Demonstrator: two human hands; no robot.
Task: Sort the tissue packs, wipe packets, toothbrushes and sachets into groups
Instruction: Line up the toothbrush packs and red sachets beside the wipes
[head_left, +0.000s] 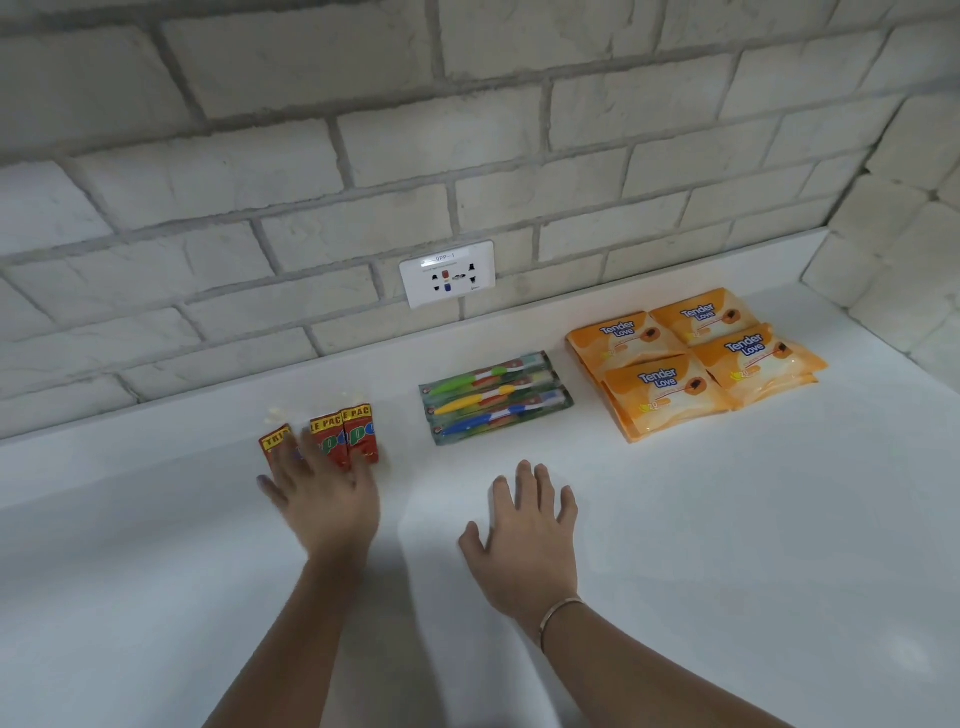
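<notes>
Head view | sachets (358, 431) in a row directly ahead of left hand (324, 501), the nearer one | its fingers (271, 489) spread, blurred, contact unclear | right hand (524, 543) flat, spread, on counter (727, 519).

The person's right hand (524, 540), near the middle of the scene, is bare and in sharp focus, with all five fingers clearly outlined. Round its wrist sits a thin, plain, pale gold-coloured metal bangle (560, 612), a narrow smooth band that catches the light along its far edge. The right forearm (649, 670) behind it is bare. The left hand (324, 499), farther left, is bare too and smeared by motion blur, its fingertips indistinct. The left forearm (291, 639) is bare down to the near edge.
</notes>
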